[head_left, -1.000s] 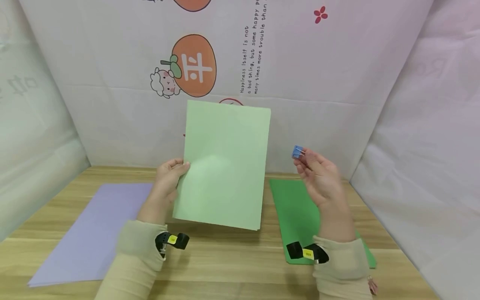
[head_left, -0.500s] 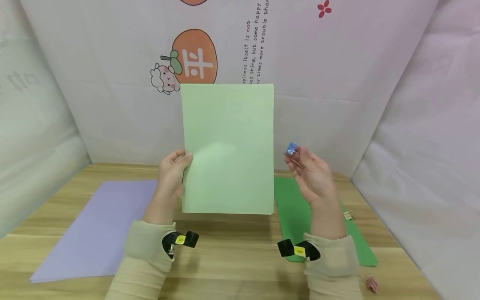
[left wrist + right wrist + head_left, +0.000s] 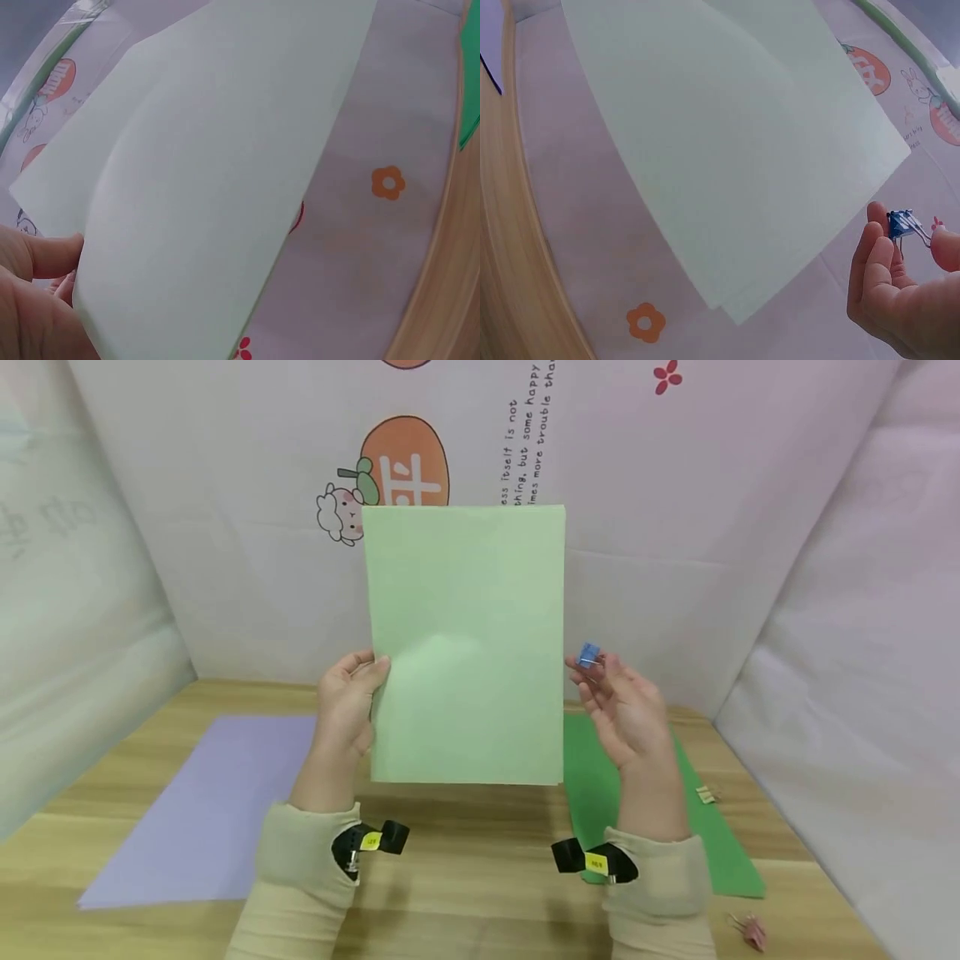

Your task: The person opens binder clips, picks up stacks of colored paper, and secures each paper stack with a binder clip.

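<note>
My left hand (image 3: 345, 706) pinches the left edge of a stack of pale green paper (image 3: 467, 647), thumb in front and fingers behind. The stack is held upright above the table, and its sheets are slightly offset at a lower corner in the right wrist view. Just right of the paper, my right hand (image 3: 630, 710) holds a blue binder clip (image 3: 589, 654) by its wire handles between thumb and fingers. In the right wrist view the blue clip (image 3: 904, 223) is close to the paper's edge, apart from it.
Purple paper (image 3: 202, 810) lies at the left of the wooden table (image 3: 465, 893). Green paper (image 3: 720, 852) lies at the right, with a yellow binder clip (image 3: 706, 794) at its right edge. A pink binder clip (image 3: 752, 933) rests nearer the front. A printed white cloth (image 3: 645, 485) hangs behind.
The pale green paper has risen and straightened from a slight tilt in my left hand. My right hand with the blue clip has come nearer to the paper's right edge.
</note>
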{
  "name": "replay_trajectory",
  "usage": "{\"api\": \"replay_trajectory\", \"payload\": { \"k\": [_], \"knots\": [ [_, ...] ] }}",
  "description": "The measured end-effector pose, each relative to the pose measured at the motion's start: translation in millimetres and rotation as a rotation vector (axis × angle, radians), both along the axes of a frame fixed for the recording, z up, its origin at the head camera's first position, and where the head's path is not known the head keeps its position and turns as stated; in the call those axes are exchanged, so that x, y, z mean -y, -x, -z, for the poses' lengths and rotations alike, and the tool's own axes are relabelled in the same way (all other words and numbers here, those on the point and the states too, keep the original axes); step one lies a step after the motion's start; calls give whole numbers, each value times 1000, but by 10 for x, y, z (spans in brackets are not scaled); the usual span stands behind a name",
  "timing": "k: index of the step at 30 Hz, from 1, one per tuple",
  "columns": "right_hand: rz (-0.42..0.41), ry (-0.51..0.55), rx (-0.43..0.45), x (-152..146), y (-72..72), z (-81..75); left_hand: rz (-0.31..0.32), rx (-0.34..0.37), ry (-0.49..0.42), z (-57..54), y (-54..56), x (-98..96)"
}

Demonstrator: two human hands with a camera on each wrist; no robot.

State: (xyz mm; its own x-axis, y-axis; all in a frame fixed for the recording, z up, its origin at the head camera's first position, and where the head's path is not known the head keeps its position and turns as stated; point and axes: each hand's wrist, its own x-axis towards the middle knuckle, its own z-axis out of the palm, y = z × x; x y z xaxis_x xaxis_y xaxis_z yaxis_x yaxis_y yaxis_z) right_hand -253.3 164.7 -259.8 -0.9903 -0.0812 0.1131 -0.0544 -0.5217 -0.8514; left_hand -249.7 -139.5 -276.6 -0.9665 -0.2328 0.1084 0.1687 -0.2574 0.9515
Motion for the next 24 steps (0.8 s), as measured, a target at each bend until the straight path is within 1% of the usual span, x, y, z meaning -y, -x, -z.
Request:
{"api": "replay_trajectory", "payload": {
  "k": [5, 10, 13, 19, 21, 24],
  "knots": [
    [5, -41, 14, -20, -25, -26, -5, -14, -1, -37, -16, -34],
    [23, -72, 21, -31, -32, -12, -9, -21, 20, -49, -47, -61],
    [32, -65, -2, -45, -29, 4, -3, -23, 15, -54, -59, -74],
    [55, -86, -83, -45, -12, 29, 9, -33, 8, -55, -72, -77],
    [68, -102, -86, -38, -7, 32, 10, -35, 8, -58, -74, -71],
    [81, -123, -66, -29, -6, 34, 11, -27, 10, -64, -77, -56]
  ]
}}
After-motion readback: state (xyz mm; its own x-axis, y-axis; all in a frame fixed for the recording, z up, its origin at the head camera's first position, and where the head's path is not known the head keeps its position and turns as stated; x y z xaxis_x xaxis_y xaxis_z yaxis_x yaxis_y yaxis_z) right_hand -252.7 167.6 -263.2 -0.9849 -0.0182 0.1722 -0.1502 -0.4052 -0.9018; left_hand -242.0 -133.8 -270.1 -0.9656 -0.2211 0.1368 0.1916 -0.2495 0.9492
